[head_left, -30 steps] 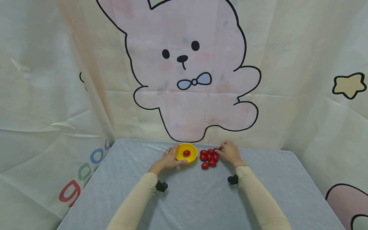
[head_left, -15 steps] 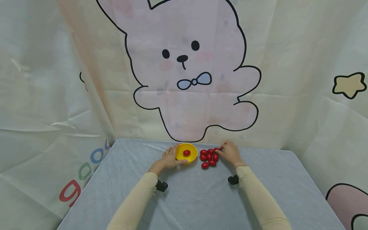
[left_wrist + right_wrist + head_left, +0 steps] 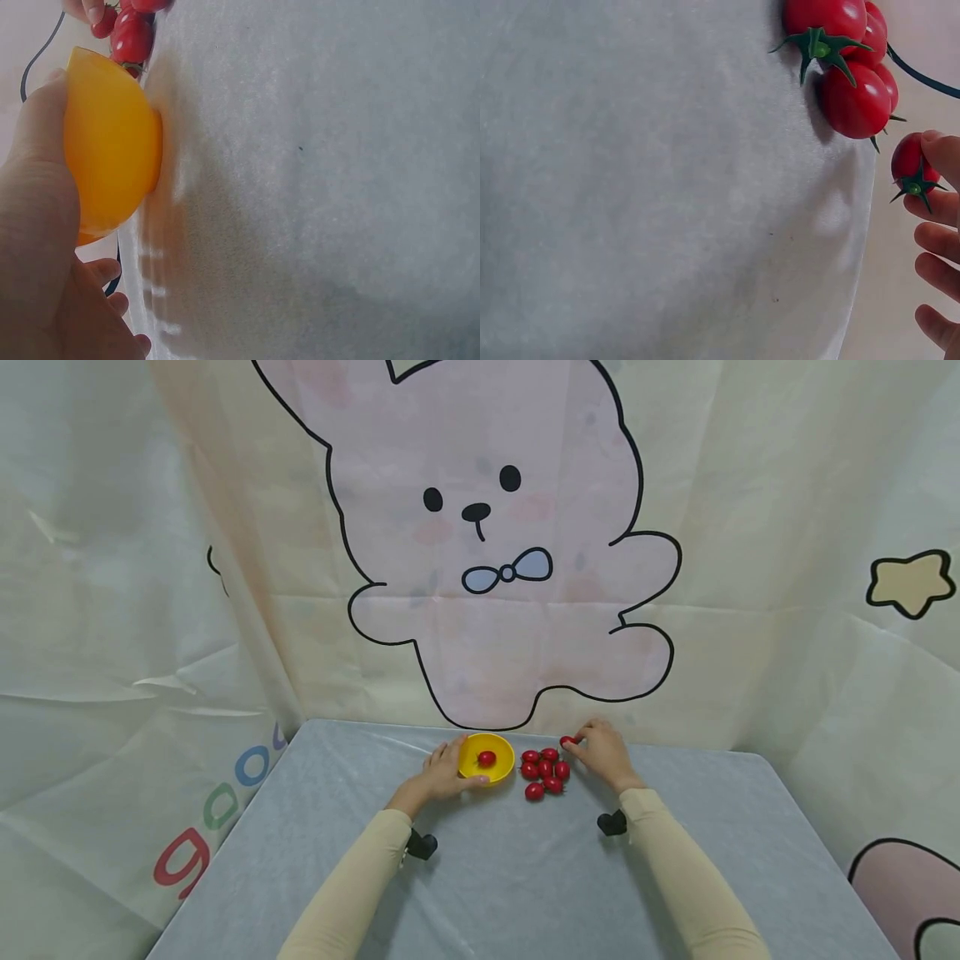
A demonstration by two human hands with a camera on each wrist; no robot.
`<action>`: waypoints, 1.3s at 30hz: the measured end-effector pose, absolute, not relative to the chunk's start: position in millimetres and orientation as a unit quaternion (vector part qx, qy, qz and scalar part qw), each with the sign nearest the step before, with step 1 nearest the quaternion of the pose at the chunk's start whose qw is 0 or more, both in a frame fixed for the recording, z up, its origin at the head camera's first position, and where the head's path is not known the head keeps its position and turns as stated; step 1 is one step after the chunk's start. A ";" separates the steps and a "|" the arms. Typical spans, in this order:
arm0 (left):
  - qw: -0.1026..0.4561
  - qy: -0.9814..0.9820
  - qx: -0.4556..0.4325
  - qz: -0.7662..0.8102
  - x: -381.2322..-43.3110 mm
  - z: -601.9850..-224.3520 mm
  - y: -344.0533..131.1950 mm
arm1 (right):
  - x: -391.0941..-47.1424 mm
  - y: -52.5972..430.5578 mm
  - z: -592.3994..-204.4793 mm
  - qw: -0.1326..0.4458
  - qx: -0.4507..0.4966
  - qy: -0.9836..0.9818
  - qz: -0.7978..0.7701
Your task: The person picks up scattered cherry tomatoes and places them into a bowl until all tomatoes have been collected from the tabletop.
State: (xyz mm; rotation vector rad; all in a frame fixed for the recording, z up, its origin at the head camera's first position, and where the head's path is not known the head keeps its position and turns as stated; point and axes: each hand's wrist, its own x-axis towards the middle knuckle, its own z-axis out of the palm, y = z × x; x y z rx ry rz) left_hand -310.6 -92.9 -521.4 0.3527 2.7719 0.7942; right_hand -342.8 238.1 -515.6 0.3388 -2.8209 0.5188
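Note:
At the far side of the table, my left hand holds a yellow bowl by its left side, thumb at the near rim. The left wrist view shows the thumb laid along the outside of the bowl. Inside it lies one cherry tomato. My right hand pinches another cherry tomato between thumb and index finger, its green stem end showing. That fruit is up off the cloth, just behind a cluster of several cherry tomatoes right of the bowl. The other right fingers are spread apart.
A pale grey cloth covers the table. Its far edge runs close behind the bowl and tomatoes, against a hanging backdrop with a printed cartoon bear. More printed cloth hangs at both sides.
My right hand has lifted a cherry tomato from the far right corner of the cluster and moved slightly up and away. The left hand and the bowl have stayed in place.

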 end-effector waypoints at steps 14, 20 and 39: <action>0.118 0.948 0.117 0.271 -311.5 -522.2 -93.1 | -344.6 227.1 -506.2 0.126 0.125 -0.969 0.171; 0.115 0.946 0.121 0.278 -311.9 -522.6 -93.8 | -348.6 215.1 -499.2 0.120 0.140 -0.968 0.171; 0.115 0.948 0.113 0.276 -313.0 -523.8 -91.5 | -344.1 178.3 -485.7 0.128 0.193 -0.960 0.159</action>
